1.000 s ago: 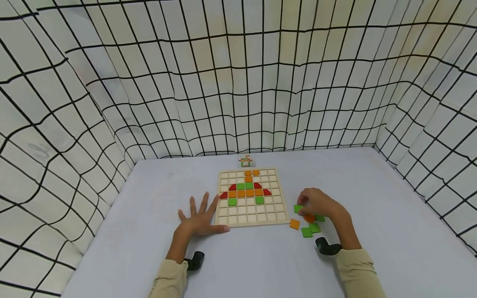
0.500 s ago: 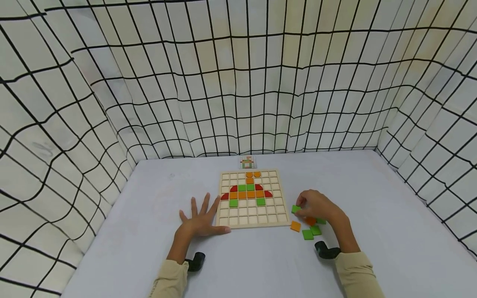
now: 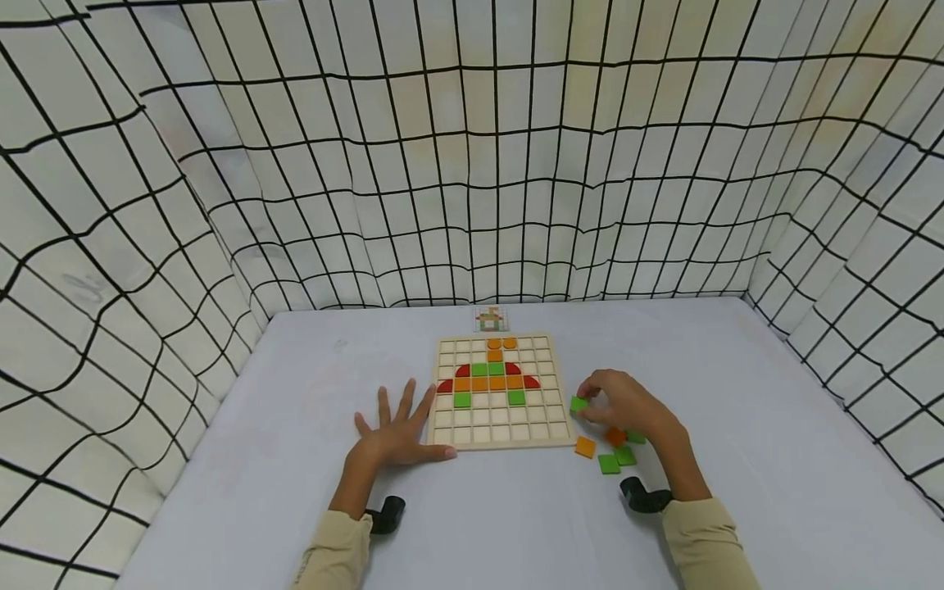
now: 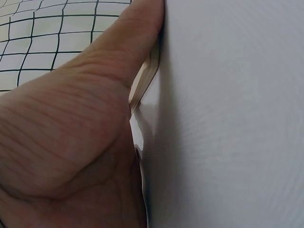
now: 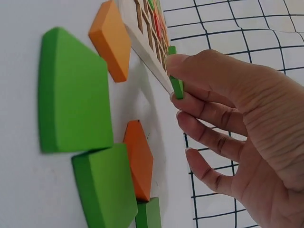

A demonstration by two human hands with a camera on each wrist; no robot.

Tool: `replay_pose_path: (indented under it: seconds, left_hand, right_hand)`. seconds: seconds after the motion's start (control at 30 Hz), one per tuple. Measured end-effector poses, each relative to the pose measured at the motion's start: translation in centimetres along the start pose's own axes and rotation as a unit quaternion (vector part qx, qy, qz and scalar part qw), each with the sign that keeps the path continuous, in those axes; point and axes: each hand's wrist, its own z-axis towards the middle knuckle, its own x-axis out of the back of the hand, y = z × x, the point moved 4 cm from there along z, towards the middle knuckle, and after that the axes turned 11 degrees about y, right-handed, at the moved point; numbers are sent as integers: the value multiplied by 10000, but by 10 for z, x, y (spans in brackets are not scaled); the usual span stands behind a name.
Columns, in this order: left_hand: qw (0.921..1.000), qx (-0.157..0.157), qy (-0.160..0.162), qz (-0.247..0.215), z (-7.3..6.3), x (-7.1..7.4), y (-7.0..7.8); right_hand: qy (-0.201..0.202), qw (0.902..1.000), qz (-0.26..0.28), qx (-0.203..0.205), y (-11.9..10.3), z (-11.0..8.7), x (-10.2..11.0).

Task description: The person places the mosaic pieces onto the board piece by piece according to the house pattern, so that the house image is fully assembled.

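Observation:
A wooden grid board [image 3: 481,428] lies on the table with orange, green and red tiles set in its cells. My left hand [image 3: 391,438] is spread flat at the board's left corner, fingers straight, thumb along the front edge. In the left wrist view the thumb [image 4: 118,42] covers most of the board. Beside the board's right edge my right hand [image 3: 627,401] pinches a green square tile [image 3: 578,404] between thumb and fingers. The right wrist view shows that green tile [image 5: 177,87] held clear of the table.
Right of the board lie loose tiles: an orange square [image 3: 585,447], a darker orange piece [image 3: 615,436] and several green squares [image 3: 609,465]. A small picture card [image 3: 490,319] sits behind the board. Black netting [image 3: 516,197] hangs over white walls around the table.
My right hand has lifted the green tile from beside the loose pieces and moved left toward the board's right edge. The left hand keeps its place.

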Motion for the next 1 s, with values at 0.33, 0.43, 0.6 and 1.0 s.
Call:
replay_pose_path:
  seconds: [0.33, 0.43, 0.6, 1.0]
  left_hand:
    - [10000, -8, 0, 50, 1, -1, -2]
    - [10000, -3, 3, 47, 1, -1, -2]
    - [10000, -11, 2, 54, 1, -1, -2]
    - [10000, -39, 41, 47, 1, -1, -2]
  right_hand:
    - [85, 9988, -161, 451, -19, 7, -3]
    - [141, 9976, -218, 640, -25, 10, -5]
    - [156, 9967, -335, 721, -34, 18, -12]
    - [34, 9944, -195, 1041, -67, 30, -30]
